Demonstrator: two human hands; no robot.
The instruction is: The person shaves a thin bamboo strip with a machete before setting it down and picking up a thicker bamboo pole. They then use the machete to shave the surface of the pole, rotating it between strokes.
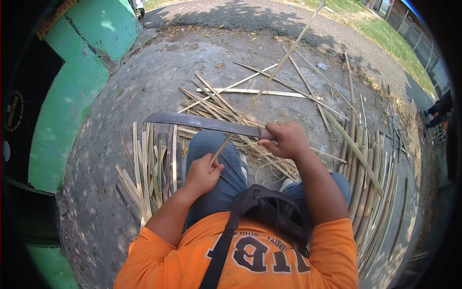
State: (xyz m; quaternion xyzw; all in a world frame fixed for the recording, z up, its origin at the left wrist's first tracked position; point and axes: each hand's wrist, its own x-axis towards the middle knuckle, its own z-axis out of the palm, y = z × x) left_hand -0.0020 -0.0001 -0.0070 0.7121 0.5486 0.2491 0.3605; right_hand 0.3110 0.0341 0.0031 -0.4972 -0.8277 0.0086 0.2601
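My right hand (288, 139) is closed round the handle of a machete (204, 123), whose long blade points left across my knee. In my left hand (204, 173) is the near end of a long thin bamboo strip (269, 81), which slants up and away to the right. The blade crosses over this strip a little beyond my left fist. Beneath the blade, my bent knee in jeans (215, 147) lies close by. Shavings and thin split strips (226, 111) are heaped on the ground in front of my feet.
Split bamboo strips (144, 168) lie in a bundle at my left. Bamboo poles (365, 188) are stacked on my right, with one thicker pole (353, 149) slanting across them. A green wall (72, 111) borders the concrete ground (115, 111) at left. A person (440, 113) is partly visible at far right.
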